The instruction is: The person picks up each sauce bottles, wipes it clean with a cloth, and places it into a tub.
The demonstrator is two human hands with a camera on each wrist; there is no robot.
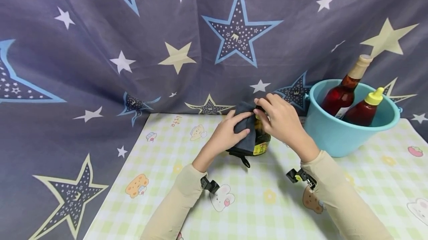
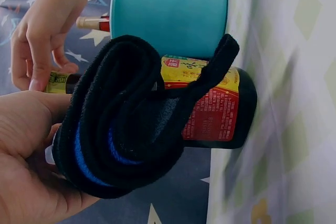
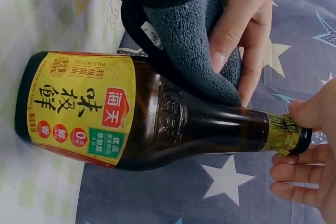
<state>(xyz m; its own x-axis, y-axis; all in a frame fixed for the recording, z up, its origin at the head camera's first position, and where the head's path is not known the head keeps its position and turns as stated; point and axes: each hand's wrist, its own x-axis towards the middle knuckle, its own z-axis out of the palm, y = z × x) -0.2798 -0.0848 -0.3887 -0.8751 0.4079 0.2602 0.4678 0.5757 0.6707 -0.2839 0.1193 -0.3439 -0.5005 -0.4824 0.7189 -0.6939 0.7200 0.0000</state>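
A dark glass soy sauce bottle (image 3: 152, 124) with a yellow and red label stands upright on the table. My right hand (image 1: 281, 119) pinches its black cap (image 3: 302, 140) between thumb and fingers at the top of the neck. Against the bottle's side, my left hand (image 1: 225, 134) grips a folded dark grey cloth (image 1: 246, 132) with black edging. Blue fabric shows between its folds in the left wrist view, and a black loop (image 2: 215, 66) hangs off it in front of the label. The cloth touches the bottle's shoulder in the right wrist view.
To the right stands a light blue bucket (image 1: 334, 136). Inside lean a tall red bottle (image 1: 339, 97) with a tan top and a red bottle (image 1: 361, 113) with a yellow nozzle. A star-patterned curtain (image 1: 187, 95) hangs behind the checkered tablecloth (image 1: 254, 210).
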